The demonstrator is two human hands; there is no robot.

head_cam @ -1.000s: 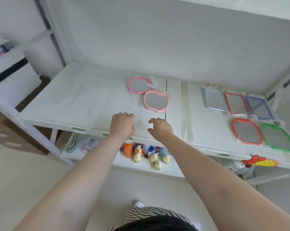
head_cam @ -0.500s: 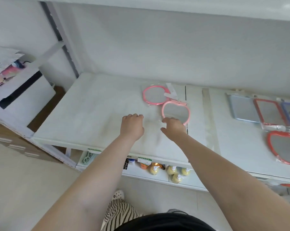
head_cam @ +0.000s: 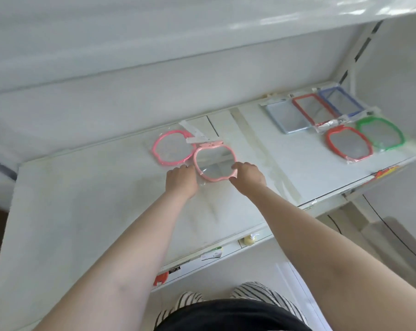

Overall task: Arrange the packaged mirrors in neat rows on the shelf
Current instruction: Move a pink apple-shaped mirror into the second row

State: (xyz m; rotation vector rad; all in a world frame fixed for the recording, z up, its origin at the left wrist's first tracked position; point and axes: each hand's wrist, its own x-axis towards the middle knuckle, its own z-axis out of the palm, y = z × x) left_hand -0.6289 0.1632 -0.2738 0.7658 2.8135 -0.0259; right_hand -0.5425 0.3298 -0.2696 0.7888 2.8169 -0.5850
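We had both hands at the pale pink apple-shaped mirror (head_cam: 215, 162) lying flat on the white shelf (head_cam: 82, 199). Our left hand (head_cam: 181, 180) had its fingers curled against the mirror's left rim; whether it truly gripped we could not tell. Our right hand (head_cam: 248, 176) pinched the right rim. A brighter pink mirror (head_cam: 172, 149) lay just behind it, edges overlapping. Far to the right lay a grey mirror (head_cam: 285, 118), a red-framed one (head_cam: 312, 108), a blue one (head_cam: 339, 101), a red apple mirror (head_cam: 348, 143) and a green one (head_cam: 380, 132).
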